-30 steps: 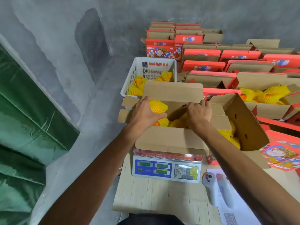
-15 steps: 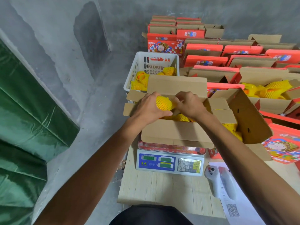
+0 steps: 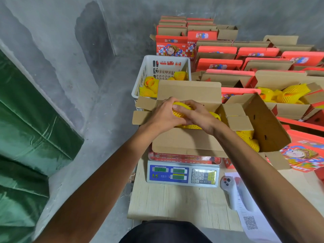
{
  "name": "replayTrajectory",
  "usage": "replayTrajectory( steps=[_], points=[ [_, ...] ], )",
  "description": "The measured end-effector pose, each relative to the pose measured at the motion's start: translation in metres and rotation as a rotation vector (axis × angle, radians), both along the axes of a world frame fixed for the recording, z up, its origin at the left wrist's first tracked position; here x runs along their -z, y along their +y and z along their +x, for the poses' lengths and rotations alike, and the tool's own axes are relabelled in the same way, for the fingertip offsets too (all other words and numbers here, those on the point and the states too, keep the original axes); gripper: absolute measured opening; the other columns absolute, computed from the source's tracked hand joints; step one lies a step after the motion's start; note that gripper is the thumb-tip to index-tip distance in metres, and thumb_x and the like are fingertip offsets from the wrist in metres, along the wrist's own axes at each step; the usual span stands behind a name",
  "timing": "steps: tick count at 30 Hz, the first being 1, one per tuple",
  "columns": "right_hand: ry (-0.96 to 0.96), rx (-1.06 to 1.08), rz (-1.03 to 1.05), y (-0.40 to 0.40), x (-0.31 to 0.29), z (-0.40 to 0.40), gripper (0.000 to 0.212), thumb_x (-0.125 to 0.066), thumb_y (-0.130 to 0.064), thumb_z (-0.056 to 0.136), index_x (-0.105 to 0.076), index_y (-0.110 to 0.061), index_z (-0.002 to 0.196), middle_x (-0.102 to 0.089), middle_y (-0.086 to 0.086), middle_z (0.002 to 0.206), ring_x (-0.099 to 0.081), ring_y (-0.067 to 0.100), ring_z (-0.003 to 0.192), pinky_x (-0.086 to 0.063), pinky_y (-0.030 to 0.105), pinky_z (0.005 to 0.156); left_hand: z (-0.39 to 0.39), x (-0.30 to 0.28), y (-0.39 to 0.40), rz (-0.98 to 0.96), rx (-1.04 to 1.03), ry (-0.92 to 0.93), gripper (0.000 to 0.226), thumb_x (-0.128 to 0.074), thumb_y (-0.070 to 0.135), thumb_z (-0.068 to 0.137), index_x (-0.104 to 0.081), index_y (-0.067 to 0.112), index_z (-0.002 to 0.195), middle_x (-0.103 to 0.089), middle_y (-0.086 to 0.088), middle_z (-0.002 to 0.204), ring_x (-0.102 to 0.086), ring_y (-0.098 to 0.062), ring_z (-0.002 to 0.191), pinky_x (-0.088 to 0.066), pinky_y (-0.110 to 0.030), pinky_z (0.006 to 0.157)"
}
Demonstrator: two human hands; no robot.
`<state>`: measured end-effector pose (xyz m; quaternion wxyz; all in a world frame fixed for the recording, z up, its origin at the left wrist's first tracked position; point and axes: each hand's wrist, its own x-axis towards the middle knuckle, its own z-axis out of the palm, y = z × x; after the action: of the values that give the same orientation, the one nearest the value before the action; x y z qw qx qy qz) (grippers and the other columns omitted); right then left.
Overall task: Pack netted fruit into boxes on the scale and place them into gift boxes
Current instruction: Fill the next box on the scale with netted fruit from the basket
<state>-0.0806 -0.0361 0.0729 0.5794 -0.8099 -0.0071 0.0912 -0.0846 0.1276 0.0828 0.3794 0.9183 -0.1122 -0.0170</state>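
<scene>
Pale wood worktop [image 3: 175,202] by a grey concrete wall [image 3: 52,50], both hands, left [image 3: 164,114] and right [image 3: 198,116], gripping one netted fruit [image 3: 180,109] over the box [image 3: 189,141] on the scale [image 3: 182,172].

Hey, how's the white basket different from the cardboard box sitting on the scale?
The white basket is slotted plastic with an open top and no flaps; the cardboard box is solid brown card with its flaps folded outward. The basket stands beyond the box, against its far flap, while the box rests on the scale. Both hands work over the box; nothing reaches into the basket. Both hold fruit in yellow foam netting.
</scene>
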Motion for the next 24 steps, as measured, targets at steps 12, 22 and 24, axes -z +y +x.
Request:
replayTrajectory(
  steps=[12, 22, 24],
  points=[
    [-0.111, 0.107, -0.536, -0.015, 0.023, 0.014, 0.068, -0.076, -0.058, 0.08, -0.06, -0.014, 0.13, -0.066, 0.009, 0.119, -0.061, 0.027, 0.111, -0.052, 0.04, 0.094, 0.02, 0.017, -0.003, 0.042, 0.075, 0.157, 0.079, -0.086, 0.04, 0.077, -0.047, 0.029, 0.144, -0.049, 0.004, 0.148, -0.05, -0.019, 0.131, -0.047, -0.043, 0.105],
    [-0.169, 0.056, -0.595, -0.027, 0.021, 0.018, 0.024, -0.063, -0.031, 0.096, -0.075, -0.012, 0.104, -0.074, 0.005, 0.099, -0.067, 0.026, 0.099, -0.051, 0.034, 0.084, 0.029, 0.017, -0.009, -0.036, 0.107, 0.165, 0.058, -0.083, 0.033, 0.084, -0.059, 0.024, 0.137, -0.059, 0.005, 0.137, -0.055, -0.013, 0.126, -0.046, -0.031, 0.096],
    [-0.206, 0.095, -0.553, -0.026, 0.019, 0.017, 0.021, -0.061, -0.031, 0.098, -0.073, -0.014, 0.099, -0.072, 0.002, 0.093, -0.066, 0.024, 0.095, -0.048, 0.031, 0.078, 0.03, 0.017, -0.009, -0.061, 0.105, 0.146, 0.053, -0.081, 0.032, 0.086, -0.061, 0.023, 0.134, -0.061, 0.006, 0.128, -0.057, -0.013, 0.124, -0.047, -0.03, 0.093]
  ],
)
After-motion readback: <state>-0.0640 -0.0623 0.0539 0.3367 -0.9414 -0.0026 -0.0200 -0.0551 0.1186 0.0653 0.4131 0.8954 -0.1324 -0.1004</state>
